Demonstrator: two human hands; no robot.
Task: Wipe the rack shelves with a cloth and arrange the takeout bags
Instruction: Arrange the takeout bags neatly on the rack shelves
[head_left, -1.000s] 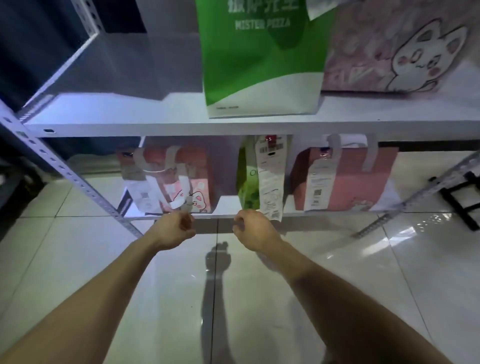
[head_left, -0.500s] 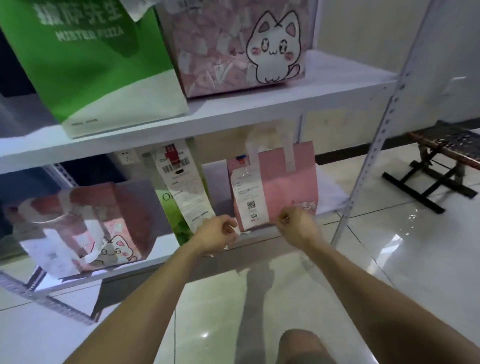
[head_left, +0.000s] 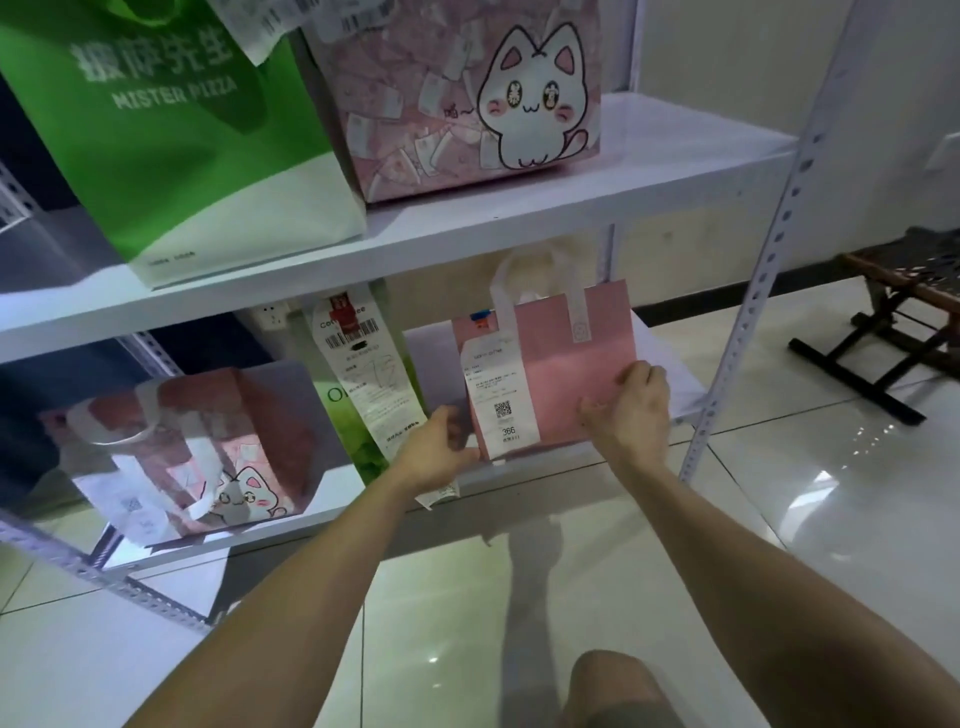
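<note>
Both hands are on the small pink fabric takeout bag with white loop handles (head_left: 571, 364), which stands upright toward the right end of the white lower rack shelf (head_left: 670, 379). The right hand (head_left: 631, 410) clasps the bag's right edge, thumb across the front and fingers round the side. The left hand (head_left: 441, 457) is curled at the lower left corner and seems to pinch it (its fingertips are partly hidden, so that hold is a judgement). Gripping two opposite sides suits squaring the bag up so its white printed receipt (head_left: 501, 400) faces out.

Just left of it stands a slim green bag (head_left: 337, 431) with a long white receipt strip (head_left: 371, 379) down its front; the strip's end passes under the left hand. Further left, a pink cat-print bag (head_left: 218, 447) leans over, probably yet to be set upright. On the white upper shelf (head_left: 675, 156), a large green pizza bag (head_left: 197, 156) and a boxy pink cat-print bag (head_left: 457, 104) stand touching. No cloth shows, so this looks like the arranging part.
</note>
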